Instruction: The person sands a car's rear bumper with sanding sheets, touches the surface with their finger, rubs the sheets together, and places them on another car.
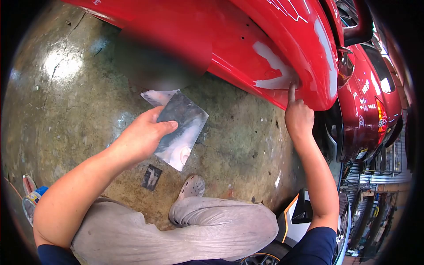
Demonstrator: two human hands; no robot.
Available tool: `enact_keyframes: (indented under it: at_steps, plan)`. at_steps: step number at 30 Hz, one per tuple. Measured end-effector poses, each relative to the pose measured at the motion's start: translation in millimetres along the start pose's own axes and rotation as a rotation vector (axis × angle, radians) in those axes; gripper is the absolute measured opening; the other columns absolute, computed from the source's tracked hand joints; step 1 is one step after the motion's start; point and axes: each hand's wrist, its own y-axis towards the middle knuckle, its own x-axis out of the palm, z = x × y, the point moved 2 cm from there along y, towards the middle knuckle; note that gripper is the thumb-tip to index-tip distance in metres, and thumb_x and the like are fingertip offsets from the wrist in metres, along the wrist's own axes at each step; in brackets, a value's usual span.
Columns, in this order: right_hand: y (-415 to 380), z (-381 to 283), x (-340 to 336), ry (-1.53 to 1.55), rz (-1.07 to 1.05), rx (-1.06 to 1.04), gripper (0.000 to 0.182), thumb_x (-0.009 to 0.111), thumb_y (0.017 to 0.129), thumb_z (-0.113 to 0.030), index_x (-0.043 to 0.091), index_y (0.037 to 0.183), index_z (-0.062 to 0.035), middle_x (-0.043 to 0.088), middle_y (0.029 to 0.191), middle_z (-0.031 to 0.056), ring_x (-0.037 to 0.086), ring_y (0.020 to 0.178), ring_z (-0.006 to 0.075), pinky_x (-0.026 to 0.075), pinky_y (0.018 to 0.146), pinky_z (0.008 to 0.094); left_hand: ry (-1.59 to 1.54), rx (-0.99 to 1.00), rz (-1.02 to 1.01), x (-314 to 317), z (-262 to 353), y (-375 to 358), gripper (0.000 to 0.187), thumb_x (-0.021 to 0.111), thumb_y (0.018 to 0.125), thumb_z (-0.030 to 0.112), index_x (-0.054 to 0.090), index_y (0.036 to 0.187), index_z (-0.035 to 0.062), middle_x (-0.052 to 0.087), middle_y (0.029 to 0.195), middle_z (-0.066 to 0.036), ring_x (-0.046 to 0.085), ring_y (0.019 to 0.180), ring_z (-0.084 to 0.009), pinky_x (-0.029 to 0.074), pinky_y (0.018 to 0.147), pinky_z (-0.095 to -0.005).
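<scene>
My left hand (pixel 143 132) grips a thin rectangular sheet (pixel 184 117), thumb on top. The sheet is dark grey, with pale pinkish-white smears across its lower part. A further pale corner sticks out behind my fingers. My right hand (pixel 300 119) has its index finger stretched out and the other fingers curled in, with nothing showing in it. That fingertip is right at the lower edge of a grey patch (pixel 282 79) on the red car panel (pixel 234 57). The patch curves around a spot of bare red paint. Another light grey strip (pixel 326 57) runs along the panel's edge.
A darker red car (pixel 366 97) stands at the right. Beneath me is a stained concrete floor (pixel 238 154) with a small dark smeared piece (pixel 151 177) on it. A can (pixel 33 201) is at the left edge, and a white-and-black vehicle part (pixel 296 216) sits by my right arm.
</scene>
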Motion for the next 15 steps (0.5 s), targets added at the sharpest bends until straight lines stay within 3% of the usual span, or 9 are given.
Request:
enact_keyframes:
  at_steps: [7, 10, 13, 15]
  plan:
    - [2.5, 1.9, -11.3, -0.02, 0.008, 0.004, 0.064, 0.057, 0.086, -0.016, 0.043, 0.148, -0.0079, 0.065, 0.072, 0.0068, 0.068, 0.055, 0.0214, 0.054, 0.049, 0.0334, 0.012, -0.013, 0.004, -0.9, 0.5, -0.4, 0.051, 0.057, 0.098, 0.014, 0.044, 0.142, -0.008, 0.062, 0.127, -0.014, 0.06, 0.111, -0.0182, 0.047, 0.098, -0.0317]
    - [3.4, -0.1, -7.0, -0.155, -0.119, -0.009, 0.059, 0.056, 0.087, -0.019, 0.049, 0.144, -0.0084, 0.065, 0.074, 0.0061, 0.069, 0.058, 0.0204, 0.054, 0.05, 0.0334, 0.037, -0.025, 0.018, 1.7, 2.7, -1.7, 0.054, 0.059, 0.097, 0.015, 0.042, 0.142, -0.0095, 0.061, 0.127, -0.015, 0.06, 0.111, -0.0185, 0.047, 0.098, -0.0315]
    - [-0.4, -6.5, -10.3, -0.088, -0.09, -0.12, 0.055, 0.055, 0.088, -0.021, 0.052, 0.142, -0.0068, 0.065, 0.076, 0.0053, 0.069, 0.063, 0.0185, 0.054, 0.051, 0.0351, 0.046, -0.024, 0.011, -0.3, -4.5, 2.3, 0.061, 0.061, 0.096, 0.017, 0.037, 0.145, -0.0117, 0.06, 0.129, -0.017, 0.059, 0.113, -0.0195, 0.046, 0.098, -0.0314]
    - [3.0, -7.2, -18.4, -0.135, -0.078, -0.119, 0.055, 0.055, 0.089, -0.021, 0.052, 0.141, -0.0041, 0.066, 0.077, 0.0047, 0.069, 0.065, 0.0177, 0.054, 0.052, 0.0367, 0.133, -0.032, 0.044, 0.2, -9.8, 3.9, 0.067, 0.06, 0.097, 0.023, 0.033, 0.147, -0.0123, 0.054, 0.137, -0.024, 0.055, 0.123, -0.025, 0.042, 0.104, -0.0329]
